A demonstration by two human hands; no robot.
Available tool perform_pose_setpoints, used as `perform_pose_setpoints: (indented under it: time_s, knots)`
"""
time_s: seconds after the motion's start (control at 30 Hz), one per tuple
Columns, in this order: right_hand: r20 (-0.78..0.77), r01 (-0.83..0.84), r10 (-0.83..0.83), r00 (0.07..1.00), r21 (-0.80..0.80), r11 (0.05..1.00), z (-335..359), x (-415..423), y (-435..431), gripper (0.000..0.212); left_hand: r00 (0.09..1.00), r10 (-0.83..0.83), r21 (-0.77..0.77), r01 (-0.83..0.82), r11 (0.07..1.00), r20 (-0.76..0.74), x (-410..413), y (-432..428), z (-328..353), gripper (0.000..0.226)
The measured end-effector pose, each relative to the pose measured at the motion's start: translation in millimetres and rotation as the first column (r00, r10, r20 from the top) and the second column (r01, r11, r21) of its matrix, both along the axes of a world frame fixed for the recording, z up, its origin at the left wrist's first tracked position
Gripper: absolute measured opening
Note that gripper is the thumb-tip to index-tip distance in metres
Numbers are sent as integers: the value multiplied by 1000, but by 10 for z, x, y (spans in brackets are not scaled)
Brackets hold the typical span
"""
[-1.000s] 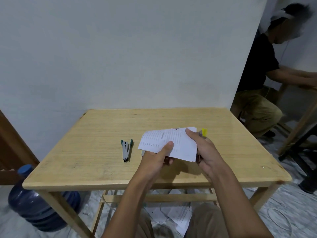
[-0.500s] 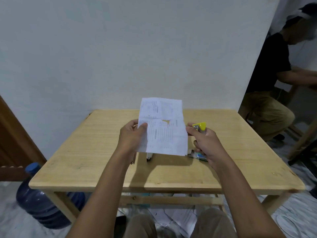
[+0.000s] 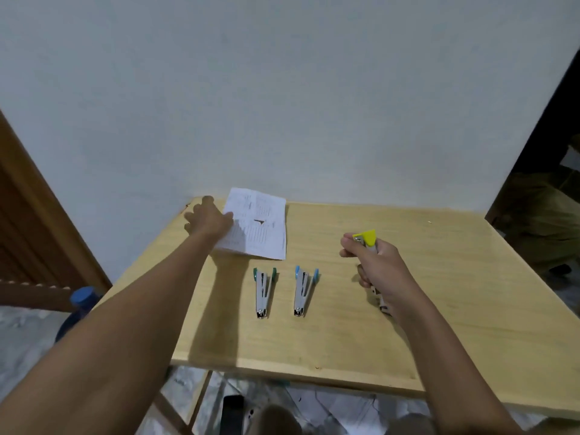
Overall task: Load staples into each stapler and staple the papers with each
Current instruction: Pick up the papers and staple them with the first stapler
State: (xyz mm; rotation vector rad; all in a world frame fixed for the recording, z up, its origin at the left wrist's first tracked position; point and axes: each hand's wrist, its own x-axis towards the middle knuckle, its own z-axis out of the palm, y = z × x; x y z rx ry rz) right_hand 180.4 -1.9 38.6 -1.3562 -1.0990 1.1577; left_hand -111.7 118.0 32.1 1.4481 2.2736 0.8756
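Wooden counter (image 3: pixel 439 293) held the papers (image 3: pixel 263 227) beneath the left grip's (image 3: pixel 208 219) spread fingers, while the right grip (image 3: pixel 373 271), curled round the yellow stapler (image 3: pixel 365 237), likely needed to bring it squarely over one corner.

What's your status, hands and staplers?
Left hand at edge of papers, grip unclear. Right hand grips yellow stapler. Green stapler and blue stapler lie side by side on table. No obstruction seen.

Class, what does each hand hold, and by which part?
Right hand grips the yellow stapler round its middle. Left hand touches the papers at their left edge; grip unclear.
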Motion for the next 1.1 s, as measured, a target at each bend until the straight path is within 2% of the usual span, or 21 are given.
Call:
perform_pose_setpoints:
  time_s: [0.03,0.07,0.1,0.17,0.23,0.43,0.53,0.6,0.67,0.73,0.83,0.93,1.1]
  knots:
    - [8,-2,2,1000,-1,1000,-17,-13,13,20,981,16,-13,-19,1000,-191,-4,8,-27,64]
    - [16,-4,4,1000,0,1000,-30,-25,22,20,954,-11,-8,9,1000,-301,24,9,-73,66]
    - [23,-9,9,1000,-2,1000,-43,-34,26,20,934,-75,-13,75,997,-349,78,2,-127,65]
    - [24,-17,17,1000,-2,1000,-62,-58,28,19,922,-224,-92,206,974,-316,202,-20,-263,59]
    - [28,-21,21,999,-10,1000,-88,-81,29,21,929,-290,-167,256,952,-229,272,-49,-394,54]
    - [125,-68,78,989,-83,994,-196,-85,53,11,913,-268,-195,215,957,-308,138,25,-501,47]
    - [121,-85,97,988,-104,991,-249,-79,89,21,915,-237,-221,170,960,-327,36,106,-532,38]
    - [145,-98,114,983,-118,988,-288,-68,104,26,913,-179,-123,144,982,-366,22,85,-608,35]
    - [216,-111,133,967,-111,988,-330,-35,175,23,922,-153,64,187,980,-356,80,-16,-679,36]
    - [405,-116,144,903,-93,989,-341,22,325,18,942,-190,164,242,956,-278,165,-159,-731,31]
    - [705,-68,107,701,-84,994,-340,88,631,17,958,-189,164,226,960,-214,196,-316,-784,33]
    - [824,6,46,564,-60,998,-340,77,920,13,962,-173,207,217,954,-213,184,-408,-814,30]
    - [915,145,-51,400,-8,989,-377,94,1238,33,972,-122,251,172,953,-203,234,-422,-779,24]
